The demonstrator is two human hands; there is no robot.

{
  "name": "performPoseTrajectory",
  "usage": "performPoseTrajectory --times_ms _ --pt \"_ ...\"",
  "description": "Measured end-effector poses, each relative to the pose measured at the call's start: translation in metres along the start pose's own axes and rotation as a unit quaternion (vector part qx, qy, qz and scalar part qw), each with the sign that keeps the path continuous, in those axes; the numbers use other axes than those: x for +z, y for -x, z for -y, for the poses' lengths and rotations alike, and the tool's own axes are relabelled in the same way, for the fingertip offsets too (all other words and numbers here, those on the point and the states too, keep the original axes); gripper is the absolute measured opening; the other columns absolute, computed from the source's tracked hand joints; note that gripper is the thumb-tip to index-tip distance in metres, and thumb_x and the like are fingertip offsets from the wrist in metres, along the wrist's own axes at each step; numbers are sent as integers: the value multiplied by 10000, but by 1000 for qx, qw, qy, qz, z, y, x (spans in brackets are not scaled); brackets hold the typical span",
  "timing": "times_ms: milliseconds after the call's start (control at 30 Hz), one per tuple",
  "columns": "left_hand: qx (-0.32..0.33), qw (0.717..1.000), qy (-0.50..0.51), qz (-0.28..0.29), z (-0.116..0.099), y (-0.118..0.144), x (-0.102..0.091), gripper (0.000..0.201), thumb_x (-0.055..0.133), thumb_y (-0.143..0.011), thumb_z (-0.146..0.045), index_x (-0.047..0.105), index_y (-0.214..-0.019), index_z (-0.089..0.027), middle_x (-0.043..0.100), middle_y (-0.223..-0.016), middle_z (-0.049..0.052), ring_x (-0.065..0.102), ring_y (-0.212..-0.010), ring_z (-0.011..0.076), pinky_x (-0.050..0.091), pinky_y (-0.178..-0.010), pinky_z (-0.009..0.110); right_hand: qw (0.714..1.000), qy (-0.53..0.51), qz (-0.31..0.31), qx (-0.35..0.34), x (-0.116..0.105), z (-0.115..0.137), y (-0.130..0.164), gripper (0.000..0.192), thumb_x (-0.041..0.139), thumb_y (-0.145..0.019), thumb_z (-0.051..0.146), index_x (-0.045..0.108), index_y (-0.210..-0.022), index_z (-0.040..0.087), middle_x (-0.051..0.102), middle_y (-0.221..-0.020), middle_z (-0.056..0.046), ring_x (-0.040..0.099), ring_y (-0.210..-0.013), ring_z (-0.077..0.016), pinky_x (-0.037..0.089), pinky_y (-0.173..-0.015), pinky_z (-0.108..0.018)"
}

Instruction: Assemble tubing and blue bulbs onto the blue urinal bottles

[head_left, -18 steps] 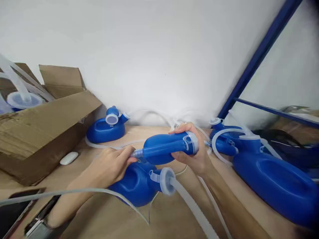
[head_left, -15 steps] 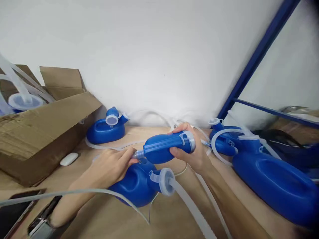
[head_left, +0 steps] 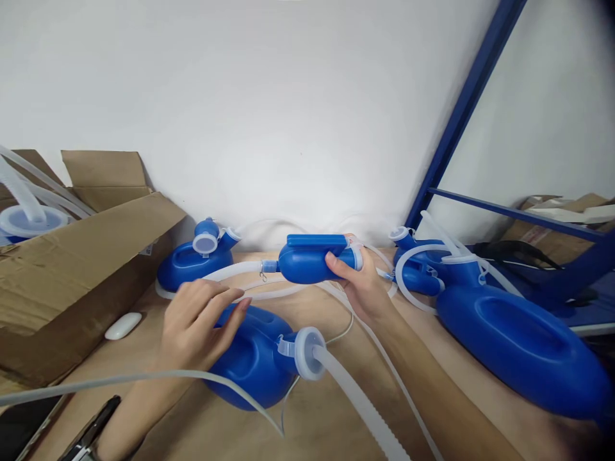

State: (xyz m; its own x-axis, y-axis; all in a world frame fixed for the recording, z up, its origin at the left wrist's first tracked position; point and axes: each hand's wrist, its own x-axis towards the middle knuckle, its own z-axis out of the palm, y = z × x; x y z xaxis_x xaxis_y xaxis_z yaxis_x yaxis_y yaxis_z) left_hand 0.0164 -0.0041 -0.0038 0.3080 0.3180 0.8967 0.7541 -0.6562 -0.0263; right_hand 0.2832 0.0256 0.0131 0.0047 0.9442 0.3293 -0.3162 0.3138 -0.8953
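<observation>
The right hand point(head_left: 361, 287) is clenched around the wide capped end of a blue plastic container point(head_left: 310, 259), lifting it clear of the wooden tabletop point(head_left: 331, 422) near the white wall, its narrow nozzle pointing left where a clear thin tube point(head_left: 230, 272) joins it. The left hand point(head_left: 196, 320) hangs released, fingers spread and loosely curled, just above a second blue container point(head_left: 250, 358) that lies on the tabletop with a translucent cap and a ribbed hose point(head_left: 365, 410) running from its neck toward the viewer. The held container looks like hollow moulded plastic: probably light, fairly stiff in the wall, smooth and somewhat slippery, so a wrap-around grip at the thick body or just behind the collar seems the surest hold, not the slim nozzle. The tube appears soft and limp and would likely drag or snag if pulled; the joint at the nozzle is likely the weak spot. Other blue containers rest at the back left point(head_left: 195, 262) and at the right point(head_left: 519, 346), beside an open cardboard box point(head_left: 72, 269).
</observation>
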Motion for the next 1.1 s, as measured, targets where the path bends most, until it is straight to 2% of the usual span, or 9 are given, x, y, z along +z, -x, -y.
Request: performPoseTrajectory --times_ms 67,167,233,367,567,700,833,933,1100 --pt "-137 982 96 85 -6 1 2 127 658 -965 -344 698 -1009 -231 719 -824 14 662 -694 180 513 -652 300 997 -52 -17 52 5 -3 0 470 909 -727 443 625 -1046 249 667 -1027 0 647 -989 -211 586 -826 -334" --pt "-354 889 225 184 -12 -3 6 457 615 -930 -592 692 -1150 -199 760 -979 68 694 -755 217 532 -604 306 992 -78 -19 97 13 -7 3 524 908 -726 444 638 -1129 244 690 -1161 -43 652 -1115 -270 600 -853 -378" --pt "-415 841 277 210 -12 -7 6 560 573 -900 -682 703 -1086 -170 764 -962 90 669 -706 218 528 -595 321 991 -82 -5 109 18 -9 6 522 910 -723 440 648 -1128 240 702 -1159 -50 654 -1135 -281 600 -876 -389" --pt "-430 825 277 239 -11 -13 4 574 510 -898 -721 704 -869 -181 731 -808 68 585 -624 199 497 -596 328 989 -88 9 119 25 -14 10 467 918 -712 431 655 -1052 249 723 -1074 -27 669 -1100 -266 596 -899 -393" --pt "-365 855 242 278 -11 -7 3 541 364 -1025 -618 526 -684 -229 563 -675 2 543 -682 202 418 -700 344 991 -70 1 117 26 -14 11 472 918 -695 447 657 -1041 260 715 -1026 -13 662 -1038 -248 578 -841 -363" --pt "-366 848 237 302 -11 -6 2 551 301 -1028 -633 439 -666 -242 500 -654 -12 496 -655 201 376 -676 348 996 -48 5 79 25 -16 12 436 914 -703 465 637 -971 262 670 -940 18 629 -935 -196 544 -845 -327" --pt "-383 840 245 297 -12 -8 2 556 320 -1008 -646 437 -643 -243 498 -640 -10 485 -646 201 377 -670 344 1000 6 8 27 23 -18 13 461 899 -720 495 611 -1004 273 616 -890 44 583 -837 -154 509 -786 -279" --pt "-403 825 265 294 -12 -9 2 567 360 -978 -680 433 -623 -245 478 -595 -17 465 -598 191 374 -627 334 997 63 32 -11 21 -15 14 465 872 -743 508 587 -1031 281 629 -918 34 604 -824 -167 518 -752 -290" --pt "-433 770 349 312 -11 -12 1 582 444 -928 -735 410 -618 -244 436 -529 -41 441 -517 158 371 -576 309 987 121 62 -84 22 -8 18 428 867 -751 415 581 -1045 290 677 -1099 -18 654 -1003 -229 536 -870 -357"
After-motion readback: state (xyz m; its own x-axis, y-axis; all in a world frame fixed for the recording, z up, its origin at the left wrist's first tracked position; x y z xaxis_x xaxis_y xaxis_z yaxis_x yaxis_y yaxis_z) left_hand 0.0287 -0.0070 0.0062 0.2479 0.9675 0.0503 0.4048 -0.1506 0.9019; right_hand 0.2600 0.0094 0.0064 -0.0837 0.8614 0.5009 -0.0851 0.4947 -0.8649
